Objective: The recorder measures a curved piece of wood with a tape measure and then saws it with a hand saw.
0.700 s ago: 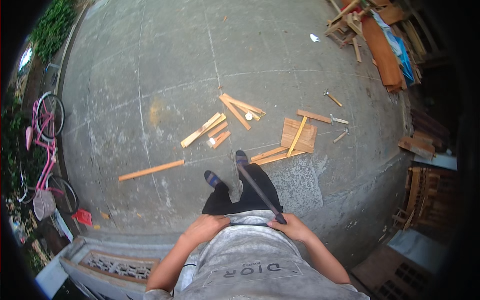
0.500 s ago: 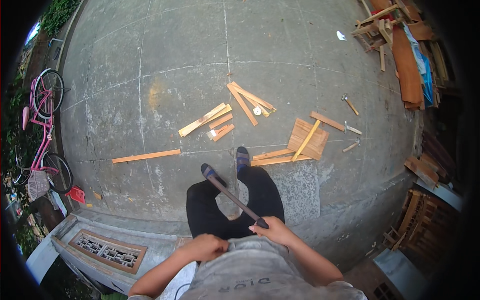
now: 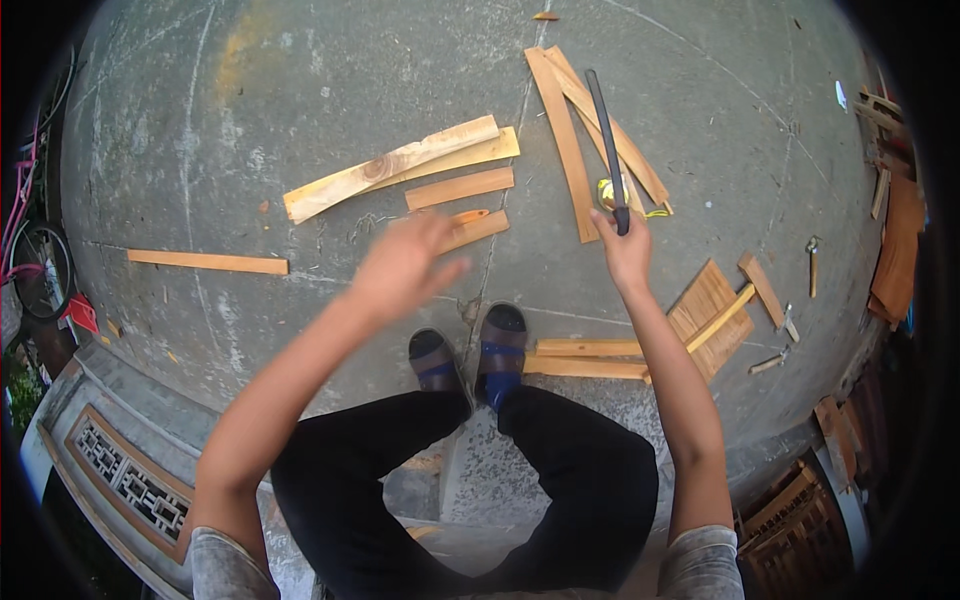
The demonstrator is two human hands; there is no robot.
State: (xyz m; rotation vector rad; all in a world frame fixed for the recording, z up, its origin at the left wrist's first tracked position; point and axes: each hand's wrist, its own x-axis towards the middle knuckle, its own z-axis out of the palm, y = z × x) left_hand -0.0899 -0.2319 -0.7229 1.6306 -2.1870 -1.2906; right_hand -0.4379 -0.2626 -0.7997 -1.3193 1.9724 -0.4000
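Observation:
My right hand (image 3: 628,250) is closed on the black handle of a long, narrow dark bar (image 3: 598,135), which points away from me over the planks. Under it, beside the wooden strips (image 3: 562,140), lies a small yellow tool that looks like a tape measure (image 3: 604,193). My left hand (image 3: 405,268) reaches over a short wooden piece (image 3: 478,230), its thumb apart from its blurred fingers; nothing shows in it. A small orange item (image 3: 470,216) lies on that piece. Just beyond are another short strip (image 3: 460,188) and two long pale planks (image 3: 395,165).
A lone wooden strip (image 3: 208,262) lies at left. At right are a square wooden board (image 3: 690,300) with strips, and several hammers, one hammer (image 3: 813,265) farther out. My feet rest on the concrete (image 3: 350,300). A pink bicycle (image 3: 35,270) stands at the far left.
Both hands have moved forward from my lap as I lean over the wood. The dark bar has swung from across my legs to above the strips. My left hand is now over the short pieces.

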